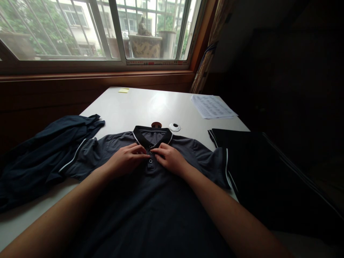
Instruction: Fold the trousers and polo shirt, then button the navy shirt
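Observation:
A dark grey polo shirt (pixel 161 204) lies front up across the table, its black collar (pixel 139 136) edged in white. At the neck opening my left hand (pixel 127 157) pinches the placket from the left side, thumb and fingers drawn together. My right hand (pixel 171 157) closes on the placket from the right, beside the upper button (pixel 151 147). A lower button (pixel 150 161) with a pale rim shows just below the fingertips. The fabric between the fingers is partly hidden.
Dark blue clothing (pixel 51 147) lies rumpled at the left; black folded clothing (pixel 258 172) with white piping is at the right. Beyond the collar are a round table hole (pixel 156 124) and its white ring cover (pixel 174 127). Printed sheets (pixel 212 106) and yellow sticky notes (pixel 123 90) lie farther back.

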Motion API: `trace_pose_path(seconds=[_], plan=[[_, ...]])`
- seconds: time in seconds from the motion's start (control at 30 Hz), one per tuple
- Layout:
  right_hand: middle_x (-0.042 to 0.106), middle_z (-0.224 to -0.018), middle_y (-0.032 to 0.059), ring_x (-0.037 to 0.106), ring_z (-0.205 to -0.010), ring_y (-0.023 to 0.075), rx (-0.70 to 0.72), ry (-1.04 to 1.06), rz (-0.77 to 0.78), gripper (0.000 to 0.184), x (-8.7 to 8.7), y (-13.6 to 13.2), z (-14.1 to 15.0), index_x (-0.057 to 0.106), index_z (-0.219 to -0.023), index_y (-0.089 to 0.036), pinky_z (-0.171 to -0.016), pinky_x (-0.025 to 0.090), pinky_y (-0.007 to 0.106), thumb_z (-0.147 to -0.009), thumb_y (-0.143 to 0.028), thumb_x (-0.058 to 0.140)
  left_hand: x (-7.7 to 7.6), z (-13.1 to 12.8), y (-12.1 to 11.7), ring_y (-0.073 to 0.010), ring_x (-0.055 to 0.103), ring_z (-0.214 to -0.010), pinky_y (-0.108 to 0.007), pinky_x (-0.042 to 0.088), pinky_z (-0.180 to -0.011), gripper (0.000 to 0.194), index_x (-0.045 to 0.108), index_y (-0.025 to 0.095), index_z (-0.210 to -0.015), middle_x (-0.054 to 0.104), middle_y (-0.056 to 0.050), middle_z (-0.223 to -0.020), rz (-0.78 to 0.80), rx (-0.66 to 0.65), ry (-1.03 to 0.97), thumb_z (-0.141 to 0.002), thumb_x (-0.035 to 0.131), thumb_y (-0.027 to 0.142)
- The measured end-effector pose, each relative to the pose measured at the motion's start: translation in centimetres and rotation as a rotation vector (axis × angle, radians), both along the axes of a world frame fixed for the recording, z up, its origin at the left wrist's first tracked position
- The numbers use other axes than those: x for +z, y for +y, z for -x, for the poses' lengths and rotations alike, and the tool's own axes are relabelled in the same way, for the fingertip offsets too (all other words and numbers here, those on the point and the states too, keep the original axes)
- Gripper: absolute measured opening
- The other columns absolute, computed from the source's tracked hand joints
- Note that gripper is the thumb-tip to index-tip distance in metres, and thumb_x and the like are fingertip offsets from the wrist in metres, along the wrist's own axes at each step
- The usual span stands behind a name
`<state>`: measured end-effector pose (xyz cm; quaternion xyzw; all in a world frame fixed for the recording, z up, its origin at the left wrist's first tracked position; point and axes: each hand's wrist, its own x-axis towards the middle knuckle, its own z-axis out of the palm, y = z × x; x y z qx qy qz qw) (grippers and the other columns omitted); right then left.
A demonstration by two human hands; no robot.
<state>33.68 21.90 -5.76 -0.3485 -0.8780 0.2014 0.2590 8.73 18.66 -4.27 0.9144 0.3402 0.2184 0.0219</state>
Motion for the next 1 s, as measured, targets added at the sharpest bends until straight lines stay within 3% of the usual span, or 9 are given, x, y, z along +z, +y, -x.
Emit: trace_pose_path(seconds=[0.6,1.0], plan=[[0.064,-0.096,0.0033,0.063,-0.083,0.0139,-0.006,0.035,0.021,0.025,0.03,0.11,-0.01,0.073,-0.113,-0.021,-0.081,0.05,0.025,-0.092,-0.02,0.06,0.23,-0.08,-0.14,-0.0173,0.06,-0.094,-0.029,0.052,-0.081,0.036,0.071,0.03,-0.121,0.067,-0.006,-0.109,0.061,-0.051,0.045,-0.096,0.05,0.013],[0.064,-0.096,0.0036,0.064,-0.084,0.0147,-0.055,0.014,0.018,0.02,0.3,-0.13,0.07,0.071,-0.108,-0.02,-0.081,0.049,0.026,-0.091,-0.019,0.06,-0.02,-0.36,0.06,-0.0206,0.056,-0.098,-0.036,0.054,-0.087,0.045,0.066,0.033,-0.129,0.064,-0.008,-0.118,-0.063,0.023,0.102,-0.092,0.052,0.012]])
